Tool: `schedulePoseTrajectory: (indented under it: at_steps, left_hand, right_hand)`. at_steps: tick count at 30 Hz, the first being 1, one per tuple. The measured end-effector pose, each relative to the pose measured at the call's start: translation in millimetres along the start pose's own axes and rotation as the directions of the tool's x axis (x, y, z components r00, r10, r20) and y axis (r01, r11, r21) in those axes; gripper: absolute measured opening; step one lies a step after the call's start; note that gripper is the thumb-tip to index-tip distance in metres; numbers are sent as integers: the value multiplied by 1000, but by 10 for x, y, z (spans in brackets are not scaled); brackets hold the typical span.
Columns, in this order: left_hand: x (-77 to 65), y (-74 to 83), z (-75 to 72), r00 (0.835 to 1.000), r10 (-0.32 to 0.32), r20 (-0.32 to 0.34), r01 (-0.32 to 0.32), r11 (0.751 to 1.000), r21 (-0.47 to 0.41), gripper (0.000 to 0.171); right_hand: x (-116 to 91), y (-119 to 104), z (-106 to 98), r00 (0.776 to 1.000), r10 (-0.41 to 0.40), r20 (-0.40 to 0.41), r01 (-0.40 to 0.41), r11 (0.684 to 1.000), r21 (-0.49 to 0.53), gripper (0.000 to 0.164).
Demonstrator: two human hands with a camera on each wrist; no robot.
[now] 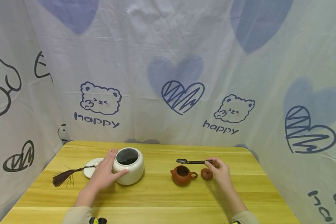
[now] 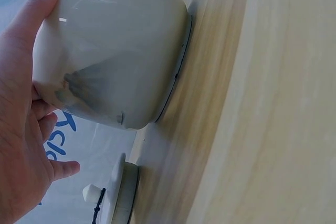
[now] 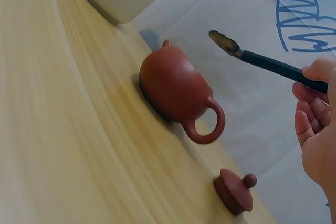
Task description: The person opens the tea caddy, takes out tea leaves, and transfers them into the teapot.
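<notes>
One tea scoop (image 1: 194, 162) juts leftward, pinched by its handle end in my right grip (image 1: 220, 172); my left grip (image 1: 106, 171), outstretched, touches the white jar (image 1: 134, 175).

Word "happy" (image 1: 96, 120) in blue on white back cloth (image 1: 140, 124), under left bear drawing (image 1: 100, 99); second "happy" (image 1: 220, 127) under right bear drawing (image 1: 234, 109). Right side cloth (image 1: 305, 174): letters "ha" (image 1: 313, 193), rest cut off.

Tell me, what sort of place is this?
It looks like a makeshift booth set up for tea-making, though the room beyond is hidden: printed cloth hangs on three sides of a wooden table, on which a small teapot stands.
</notes>
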State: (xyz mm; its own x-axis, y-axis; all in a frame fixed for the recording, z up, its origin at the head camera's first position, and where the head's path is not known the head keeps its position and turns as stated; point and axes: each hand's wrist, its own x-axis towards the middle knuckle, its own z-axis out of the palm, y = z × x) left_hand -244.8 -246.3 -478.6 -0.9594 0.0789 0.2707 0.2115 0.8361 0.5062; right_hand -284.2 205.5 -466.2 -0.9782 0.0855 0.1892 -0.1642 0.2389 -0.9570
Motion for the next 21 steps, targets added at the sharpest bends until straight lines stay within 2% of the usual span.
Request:
schedulePoseTrajectory:
  at_steps: [7, 14, 21]
  left_hand:
    - [-7, 3, -5, 1000, 2, -5, -2, 1000, -2, 109]
    - [4, -9, 2, 1000, 2, -6, -2, 1000, -5, 107]
    - [0, -2, -4, 1000, 2, -7, -2, 1000, 6, 107]
  right_hand:
    - [43, -123, 188, 1000, 18, 2, -18, 994, 107, 30]
    - [65, -300, 488, 999, -32, 36, 24, 977, 213, 23]
    - [85, -391, 819, 988, -78, 132, 49, 976, 213, 25]
